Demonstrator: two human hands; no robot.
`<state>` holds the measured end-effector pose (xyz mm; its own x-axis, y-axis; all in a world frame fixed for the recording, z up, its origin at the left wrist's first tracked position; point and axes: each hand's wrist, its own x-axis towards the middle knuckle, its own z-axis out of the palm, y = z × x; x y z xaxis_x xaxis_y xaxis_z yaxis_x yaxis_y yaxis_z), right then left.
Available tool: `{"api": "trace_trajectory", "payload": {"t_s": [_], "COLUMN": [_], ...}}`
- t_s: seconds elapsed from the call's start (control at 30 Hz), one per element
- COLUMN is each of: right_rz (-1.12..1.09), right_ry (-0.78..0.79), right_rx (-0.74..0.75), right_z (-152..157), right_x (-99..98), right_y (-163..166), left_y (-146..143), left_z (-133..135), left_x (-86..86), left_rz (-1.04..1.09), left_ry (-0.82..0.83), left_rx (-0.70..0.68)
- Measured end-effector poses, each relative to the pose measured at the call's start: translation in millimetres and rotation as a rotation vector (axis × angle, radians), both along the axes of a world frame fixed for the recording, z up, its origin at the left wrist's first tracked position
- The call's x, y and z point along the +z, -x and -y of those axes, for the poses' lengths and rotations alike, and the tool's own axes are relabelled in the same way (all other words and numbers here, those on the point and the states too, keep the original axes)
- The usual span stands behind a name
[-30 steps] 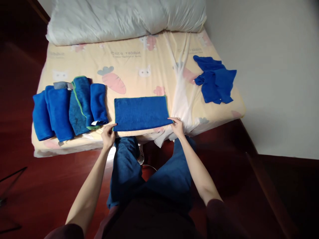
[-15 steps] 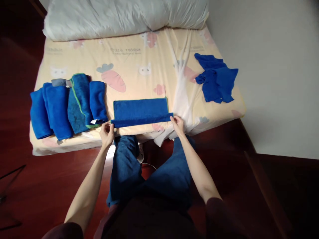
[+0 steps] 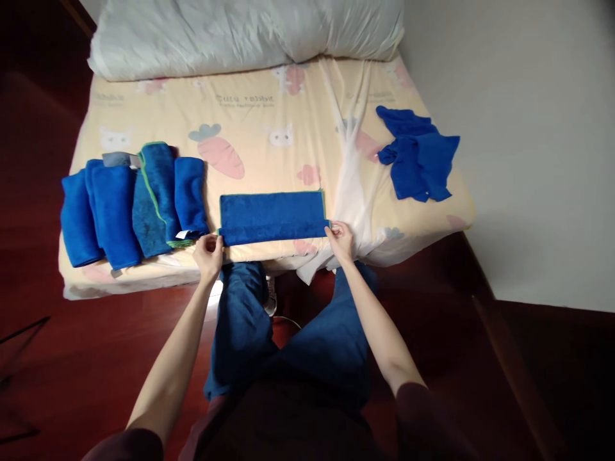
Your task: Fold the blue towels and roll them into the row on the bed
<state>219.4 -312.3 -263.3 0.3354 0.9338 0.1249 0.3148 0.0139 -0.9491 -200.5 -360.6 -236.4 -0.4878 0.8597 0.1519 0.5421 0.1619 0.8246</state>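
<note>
Where the bed (image 3: 269, 115) fills the upper frame, listed left to right: rolled towels (image 3: 132, 208) at left centre; left hand (image 3: 209, 251), fingers pinched on the near-left corner of the cloth (image 3: 273, 216), which lies flat at centre; right hand (image 3: 339, 237) pinching its near-right corner; loose cloths (image 3: 417, 153) upper right.

Flat towel (image 3: 273, 218) lies between rolled towels (image 3: 134, 208) and crumpled cloths (image 3: 417, 153).
</note>
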Motion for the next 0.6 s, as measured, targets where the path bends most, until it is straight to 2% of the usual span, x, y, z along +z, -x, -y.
{"api": "trace_trajectory", "payload": {"t_s": [0.23, 0.3, 0.4, 0.5, 0.6], "right_rz": [0.14, 0.232, 0.41, 0.542, 0.63], "right_ry": [0.01, -0.006, -0.109, -0.2, -0.207], "right_rx": [-0.027, -0.033, -0.018, 0.169, 0.414], "right_z": [3, 6, 12, 19, 23], "right_x": [1.7, 7.6, 21.7, 36.4, 42.6], "right_y": [2, 4, 10, 17, 22], "left_y": [-3, -4, -5, -8, -12], "left_z": [-6, -6, 0, 7, 9], "left_x": [-5.2, -4.7, -0.3, 6.0, 9.2], "left_rz": [-0.043, -0.066, -0.185, -0.325, -0.407], "left_ry": [0.013, 0.014, -0.069, -0.151, -0.106], "left_rx": [0.019, 0.003, -0.059, -0.286, -0.566]}}
